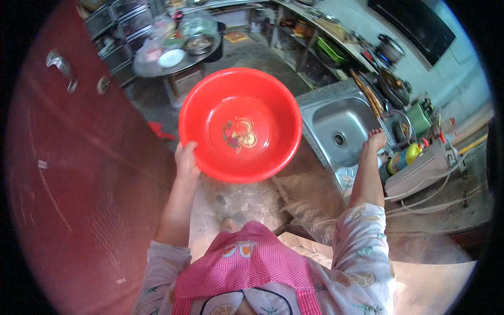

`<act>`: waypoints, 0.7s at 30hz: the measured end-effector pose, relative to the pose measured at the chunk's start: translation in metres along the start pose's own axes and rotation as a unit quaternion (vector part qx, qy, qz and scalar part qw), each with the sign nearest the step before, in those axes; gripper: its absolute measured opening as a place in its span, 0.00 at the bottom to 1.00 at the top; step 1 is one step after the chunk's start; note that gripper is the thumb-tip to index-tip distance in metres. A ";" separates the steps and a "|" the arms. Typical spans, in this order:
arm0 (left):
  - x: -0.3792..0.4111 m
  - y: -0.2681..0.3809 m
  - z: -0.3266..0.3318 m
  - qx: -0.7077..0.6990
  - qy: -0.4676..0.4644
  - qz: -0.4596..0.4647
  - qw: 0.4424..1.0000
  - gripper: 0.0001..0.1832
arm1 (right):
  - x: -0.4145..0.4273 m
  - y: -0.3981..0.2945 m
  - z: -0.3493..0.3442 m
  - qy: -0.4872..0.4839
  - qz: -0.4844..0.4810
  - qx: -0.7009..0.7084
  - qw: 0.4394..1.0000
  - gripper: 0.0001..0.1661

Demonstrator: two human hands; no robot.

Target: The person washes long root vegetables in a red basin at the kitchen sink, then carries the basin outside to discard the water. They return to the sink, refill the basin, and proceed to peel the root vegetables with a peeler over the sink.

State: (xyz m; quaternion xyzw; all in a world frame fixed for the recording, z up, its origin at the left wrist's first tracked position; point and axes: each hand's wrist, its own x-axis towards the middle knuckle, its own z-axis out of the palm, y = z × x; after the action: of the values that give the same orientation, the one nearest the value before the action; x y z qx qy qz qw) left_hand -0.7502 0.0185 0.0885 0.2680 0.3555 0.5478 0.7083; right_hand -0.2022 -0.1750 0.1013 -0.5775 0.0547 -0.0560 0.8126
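My left hand (187, 159) grips the near-left rim of a red plastic basin (275, 114), thumb over the edge. The basin is held up in front of me, tilted so its inside faces me, and a gold and floral print marks its bottom. My right arm reaches out over the right edge of a stainless steel sink (356, 112). There my right hand (377, 138) hovers with its fingers bent, close to a glass-lidded pan or bowl (402, 128). Whether it touches or holds anything is hidden. The sink's drain (339, 138) shows, with no water over it.
A red door (90, 177) stands along my left. Beyond the basin, a round table (149, 71) bears a white plate (171, 58), a metal bowl (198, 44) and plastic bags. Right of the sink are a yellow-capped bottle (413, 152), white cables (425, 189) and a green container (419, 118).
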 end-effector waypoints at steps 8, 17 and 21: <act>0.125 -0.076 0.225 0.088 -0.150 -0.004 0.985 0.14 | 0.047 -0.015 -0.057 -0.053 -0.279 -0.642 0.712 0.24; 0.140 -0.217 0.419 0.192 -0.313 -0.114 0.923 0.11 | -0.019 -0.026 -0.063 -0.001 -0.167 -0.570 0.805 0.21; 0.169 -0.265 0.448 0.187 -0.389 -0.181 0.884 0.12 | -0.040 -0.033 -0.031 0.020 -0.186 -0.607 0.772 0.14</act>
State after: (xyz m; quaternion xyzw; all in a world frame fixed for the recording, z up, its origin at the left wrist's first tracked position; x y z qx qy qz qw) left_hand -0.2132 0.1187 0.1199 0.5179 0.1894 0.1854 0.8133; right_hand -0.2476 -0.2088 0.1234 -0.9484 -0.0147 -0.1724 0.2656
